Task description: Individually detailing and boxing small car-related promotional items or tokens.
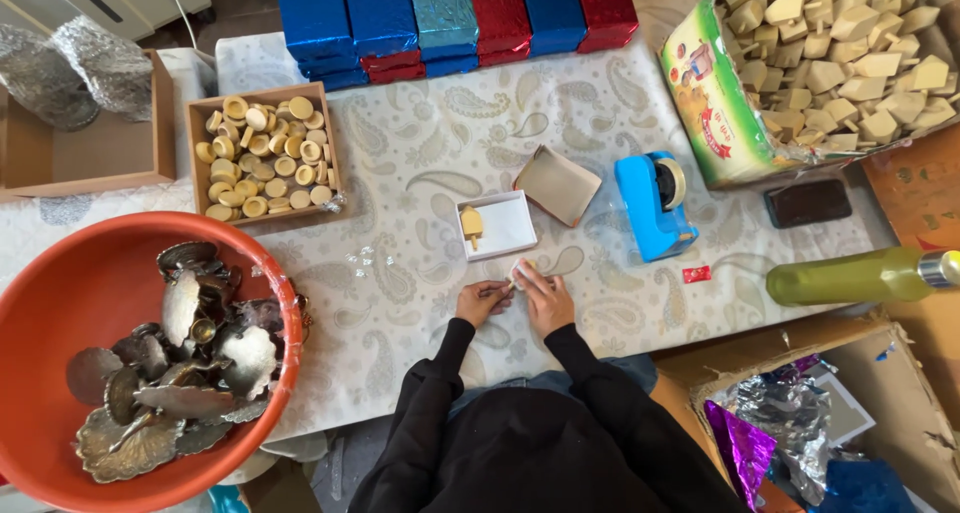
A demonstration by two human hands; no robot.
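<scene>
black sleeves (520,413) | left hand (482,301), right hand (546,298) both pinch small white piece (518,271) | white box (497,225) near

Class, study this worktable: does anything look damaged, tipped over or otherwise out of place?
Yes. The green bottle lies on its side at the table's right edge, and the cardboard carton below it has torn, ragged flaps. Small clear scraps lie loose on the patterned cloth.
</scene>
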